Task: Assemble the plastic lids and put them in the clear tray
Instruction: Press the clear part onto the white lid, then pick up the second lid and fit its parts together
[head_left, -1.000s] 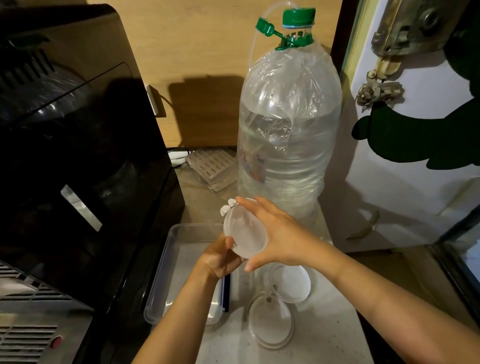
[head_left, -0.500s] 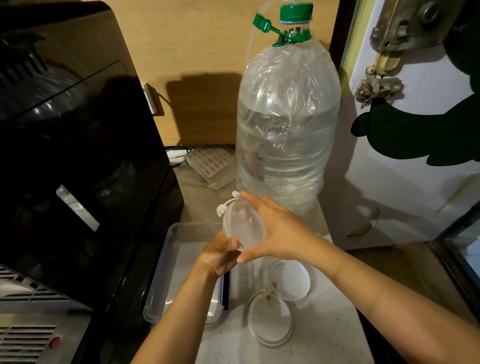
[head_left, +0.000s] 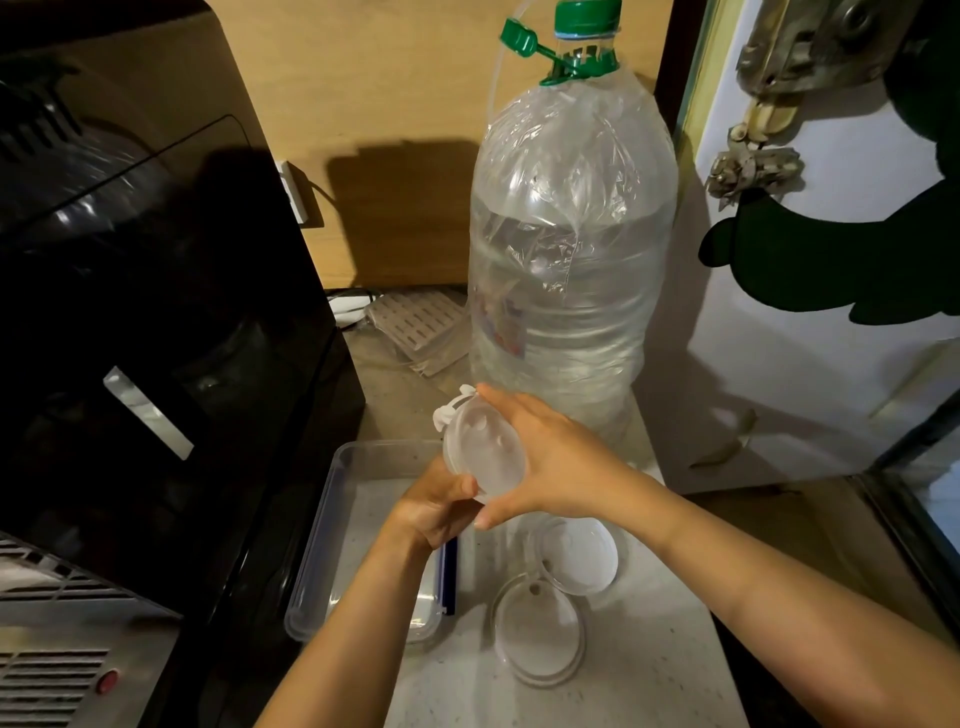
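Both hands grip one round, frosted plastic lid (head_left: 484, 453), tilted above the tray (head_left: 332, 499). Right hand (head_left: 556, 457) fingers spread over its rim; left hand (head_left: 434, 512) fingers pinch its lower edge. Tray: clear, rectangular, glossy, on a speckled bench (head_left: 649, 670). Right of the tray lie a smooth ring (head_left: 537, 631) and a shallow disc (head_left: 579, 556).

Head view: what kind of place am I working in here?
Probably a home kitchen counter. A large clear plastic water bottle with a green cap stands on the speckled stone countertop, a glossy black appliance sits at the left, and a white fridge-like door at the right.
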